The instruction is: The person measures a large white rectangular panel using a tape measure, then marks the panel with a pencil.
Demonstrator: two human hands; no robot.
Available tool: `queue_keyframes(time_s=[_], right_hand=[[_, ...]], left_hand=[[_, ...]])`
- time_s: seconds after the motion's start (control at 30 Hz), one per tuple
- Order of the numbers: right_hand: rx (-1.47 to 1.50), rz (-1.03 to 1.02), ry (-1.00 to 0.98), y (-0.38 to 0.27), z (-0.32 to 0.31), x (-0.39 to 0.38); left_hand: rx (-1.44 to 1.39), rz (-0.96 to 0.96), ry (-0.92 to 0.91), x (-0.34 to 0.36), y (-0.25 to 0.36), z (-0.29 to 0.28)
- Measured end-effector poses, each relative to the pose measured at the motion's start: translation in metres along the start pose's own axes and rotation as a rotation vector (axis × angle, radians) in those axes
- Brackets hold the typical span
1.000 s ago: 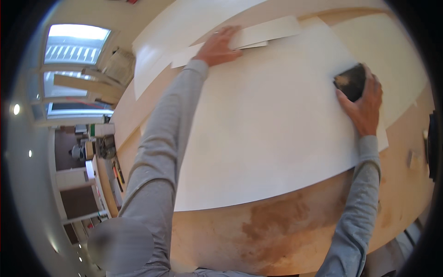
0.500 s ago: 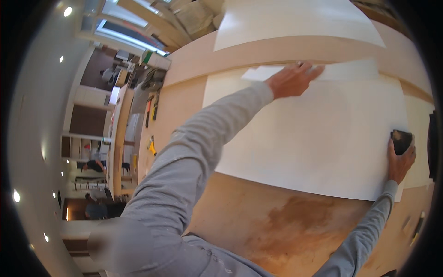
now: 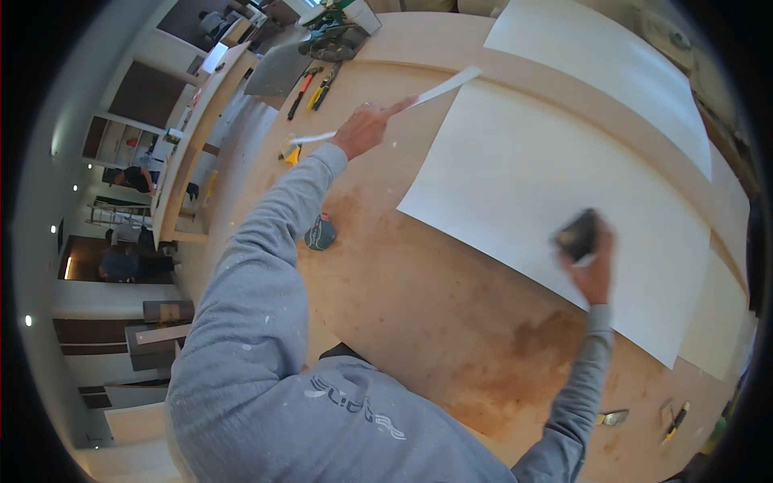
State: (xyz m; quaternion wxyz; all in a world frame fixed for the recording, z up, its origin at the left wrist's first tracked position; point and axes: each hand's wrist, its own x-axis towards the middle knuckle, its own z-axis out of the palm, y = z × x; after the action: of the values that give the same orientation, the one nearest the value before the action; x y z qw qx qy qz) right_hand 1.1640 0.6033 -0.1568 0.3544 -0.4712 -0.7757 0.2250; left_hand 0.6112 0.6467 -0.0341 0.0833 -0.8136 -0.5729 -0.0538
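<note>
My left hand (image 3: 364, 129) is closed on a narrow white strip (image 3: 448, 86), which sticks out on both sides of the fist above the left part of the wooden worktop (image 3: 435, 298). Blurred by motion, my right hand (image 3: 594, 270) grips a dark block (image 3: 581, 233) over the large white sheet (image 3: 555, 177). The block has a lighter worn patch; its exact kind is unclear. The sheet lies flat on the worktop, its far edge along a wooden strip (image 3: 628, 143).
A second white sheet (image 3: 604, 64) lies farther back. Left of the sheets are a red-handled hammer (image 3: 301, 95), a yellow-and-black tool (image 3: 326, 86), a yellow-handled tool (image 3: 293, 154) and a dark green rounded object (image 3: 320, 233). At lower right lies a slim yellow-and-black tool (image 3: 678, 423).
My left hand has carried the white strip leftward off the sheet. My right hand has moved the dark block left from the sheet's right edge. The whole view has turned.
</note>
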Motion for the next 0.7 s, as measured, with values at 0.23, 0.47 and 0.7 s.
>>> queue_keyframes(time_s=[0.23,0.47,0.7], right_hand=[[0.068,-0.091,-0.301,-0.236,0.165,0.090],[-0.140,-0.163,-0.264,-0.324,0.200,0.066],[0.116,0.642,-0.304,-0.347,0.170,-0.153]], left_hand=[[0.057,-0.204,0.043,-0.038,-0.092,0.012],[0.009,-0.330,0.080,-0.096,-0.131,0.040],[-0.178,-0.117,0.157,-0.279,0.015,0.006]])
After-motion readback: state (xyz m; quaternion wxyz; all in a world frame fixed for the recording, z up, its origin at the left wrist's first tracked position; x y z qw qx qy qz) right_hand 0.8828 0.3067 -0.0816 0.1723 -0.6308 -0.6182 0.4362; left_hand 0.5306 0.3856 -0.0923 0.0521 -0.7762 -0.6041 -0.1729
